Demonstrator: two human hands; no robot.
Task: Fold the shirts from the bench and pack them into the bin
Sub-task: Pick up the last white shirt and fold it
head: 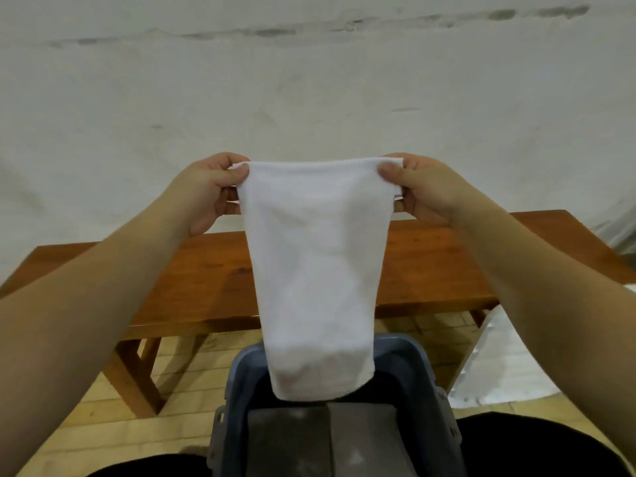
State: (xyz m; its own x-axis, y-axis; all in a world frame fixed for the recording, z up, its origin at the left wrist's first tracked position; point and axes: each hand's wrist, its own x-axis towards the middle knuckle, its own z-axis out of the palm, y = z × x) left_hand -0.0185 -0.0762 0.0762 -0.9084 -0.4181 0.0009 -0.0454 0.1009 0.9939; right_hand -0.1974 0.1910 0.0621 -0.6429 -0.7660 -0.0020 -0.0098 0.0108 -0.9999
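White cloth fills the middle of the view: a folded shirt (318, 270) hangs in the air, held up by its top edge and narrowing toward its lower end, which dangles over the far rim of a grey-blue bin (425, 363) at six o'clock. The left hand (206, 191), at nine o'clock from the cloth, pinches the upper left corner between thumb and curled fingers; the right hand (418, 187), at three o'clock, has the same grip clamped on the upper right corner. The folding looks finished and the packing step is in hand; the next move likely calls for lowering both hands evenly so the shirt settles flat and does not bunch against the rim. Inside the bin lie dark grey folded pieces side by side; what they are is hard to tell. Beyond, from nine to three o'clock, runs a brown wooden tabletop (430, 263), with a pale wall (309, 80) at twelve.
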